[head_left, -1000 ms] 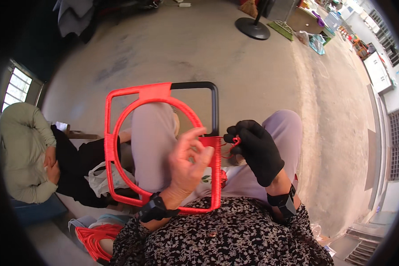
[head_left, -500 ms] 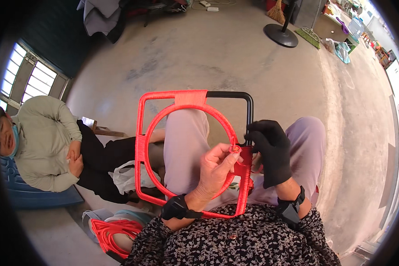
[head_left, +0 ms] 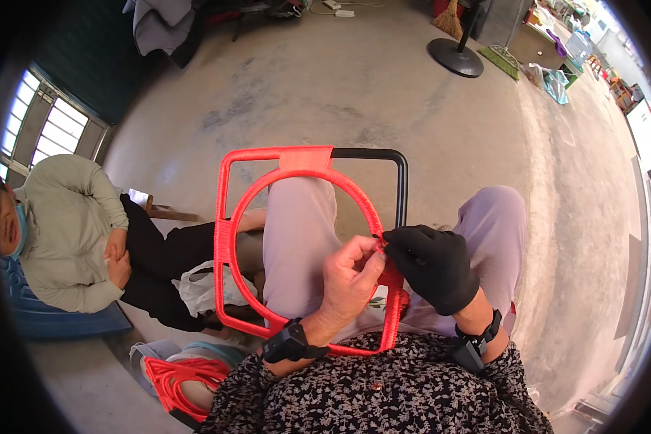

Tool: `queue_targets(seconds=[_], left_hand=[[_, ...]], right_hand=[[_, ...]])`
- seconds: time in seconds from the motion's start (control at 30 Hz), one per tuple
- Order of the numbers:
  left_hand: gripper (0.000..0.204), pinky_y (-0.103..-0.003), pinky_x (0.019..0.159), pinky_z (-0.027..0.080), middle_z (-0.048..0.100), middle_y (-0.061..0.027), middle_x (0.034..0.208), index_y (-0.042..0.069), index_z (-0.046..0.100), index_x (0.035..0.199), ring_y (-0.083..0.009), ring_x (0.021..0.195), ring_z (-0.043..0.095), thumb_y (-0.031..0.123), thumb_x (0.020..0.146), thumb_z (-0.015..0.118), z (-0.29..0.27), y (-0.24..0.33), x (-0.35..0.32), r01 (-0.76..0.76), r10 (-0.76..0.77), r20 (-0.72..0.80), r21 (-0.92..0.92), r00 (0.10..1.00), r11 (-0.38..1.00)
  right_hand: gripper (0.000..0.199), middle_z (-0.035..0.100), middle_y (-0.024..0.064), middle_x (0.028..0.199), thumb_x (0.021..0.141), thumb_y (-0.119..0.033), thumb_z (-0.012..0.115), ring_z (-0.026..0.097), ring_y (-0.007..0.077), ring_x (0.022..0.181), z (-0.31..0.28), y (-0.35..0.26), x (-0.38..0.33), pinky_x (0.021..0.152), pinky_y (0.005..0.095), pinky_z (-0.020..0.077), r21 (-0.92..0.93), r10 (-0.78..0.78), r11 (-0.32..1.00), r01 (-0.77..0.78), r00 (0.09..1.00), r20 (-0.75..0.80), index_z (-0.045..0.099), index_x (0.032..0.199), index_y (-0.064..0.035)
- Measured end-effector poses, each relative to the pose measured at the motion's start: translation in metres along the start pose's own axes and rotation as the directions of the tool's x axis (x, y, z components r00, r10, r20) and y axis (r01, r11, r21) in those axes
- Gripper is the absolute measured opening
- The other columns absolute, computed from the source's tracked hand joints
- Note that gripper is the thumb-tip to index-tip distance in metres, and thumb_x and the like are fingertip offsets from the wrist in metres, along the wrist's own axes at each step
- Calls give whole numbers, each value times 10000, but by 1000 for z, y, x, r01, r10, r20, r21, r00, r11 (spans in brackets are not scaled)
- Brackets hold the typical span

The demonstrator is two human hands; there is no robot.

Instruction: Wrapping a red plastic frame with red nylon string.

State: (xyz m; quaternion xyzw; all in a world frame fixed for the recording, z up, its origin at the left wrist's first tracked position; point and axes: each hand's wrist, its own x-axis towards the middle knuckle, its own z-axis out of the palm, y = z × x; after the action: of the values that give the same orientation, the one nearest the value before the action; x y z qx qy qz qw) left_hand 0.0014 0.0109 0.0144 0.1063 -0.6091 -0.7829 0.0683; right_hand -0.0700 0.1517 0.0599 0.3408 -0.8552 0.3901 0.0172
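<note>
A square metal frame with a round inner ring (head_left: 243, 211) rests against my lap, most of it wrapped tightly in red cord. Its upper right corner is a bare black bar (head_left: 402, 189). My bare left hand (head_left: 349, 281) reaches through the ring and pinches a small gathered bit of red cord (head_left: 380, 247) at the ring's right side. My right hand (head_left: 435, 269), in a black glove, is closed with its fingertips at that same bit of cord, meeting my left fingers. The glove covers part of the wrapped right side.
To my left a person (head_left: 79, 231) sits on a blue chair (head_left: 72, 318), hands folded. By my left side lies a bundle of red-wrapped pieces (head_left: 184, 380). A white plastic bag (head_left: 208, 289) is near the person's legs. Ahead stand a round black base (head_left: 456, 59) and brooms (head_left: 500, 61).
My right hand has moved left and slightly down from the bare black bar to the cord at my left fingertips. The frame has shifted slightly left. My left hand keeps its pinch.
</note>
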Motion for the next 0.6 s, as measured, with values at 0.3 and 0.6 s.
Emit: queue_targets(seconds=[0.3, 0.6], left_hand=[[65, -190, 616, 492, 633, -4, 773, -11, 582, 933, -25, 695, 570, 53, 923, 589, 2, -3, 1, -26, 26, 15, -14, 1000, 1000], [63, -175, 540, 416, 569, 39, 708, 7, 570, 875, -1, 624, 490, 48, 921, 586, 0, -9, 1, -69, 66, 28, 118, 997, 991]], right_hand=[[160, 633, 31, 783, 795, -223, 633, 642, 231, 646, -6, -1, -2, 521, 342, 495, -328, -130, 930, 167, 983, 130, 580, 912, -127], [136, 619, 39, 724, 731, -188, 682, 630, 229, 620, 5, 15, -3, 518, 353, 477, -259, -37, 965, 31, 999, -17, 589, 821, -148]])
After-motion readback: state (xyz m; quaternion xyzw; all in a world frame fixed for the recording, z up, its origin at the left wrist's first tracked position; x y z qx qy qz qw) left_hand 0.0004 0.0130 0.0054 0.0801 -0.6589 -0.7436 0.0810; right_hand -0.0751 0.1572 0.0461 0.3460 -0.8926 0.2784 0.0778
